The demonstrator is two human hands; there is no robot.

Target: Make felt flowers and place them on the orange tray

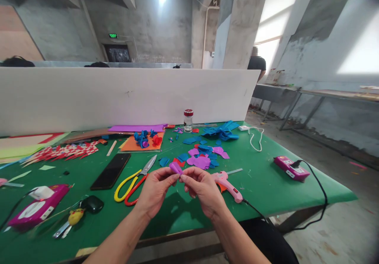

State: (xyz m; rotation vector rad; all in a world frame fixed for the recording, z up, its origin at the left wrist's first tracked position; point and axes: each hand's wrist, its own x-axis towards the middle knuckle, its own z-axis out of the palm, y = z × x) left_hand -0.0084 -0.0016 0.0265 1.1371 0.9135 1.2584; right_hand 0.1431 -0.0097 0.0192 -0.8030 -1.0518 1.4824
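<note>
Between my two hands, above the front of the green table, is a small piece of purple paper, curled or folded. My left hand pinches it from the left with thumb and fingers. From the other side, the fingertips of my right hand pinch its lower end. Just beyond my hands lie loose purple paper pieces and blue paper pieces. Scissors with yellow and red handles lie left of my left hand. A pink glue gun rests right of my right hand.
A black phone, keys and a magenta power strip lie left. Paper flowers sit on orange paper. A lidded jar stands before the white board. Another power strip is right; a person stands beyond.
</note>
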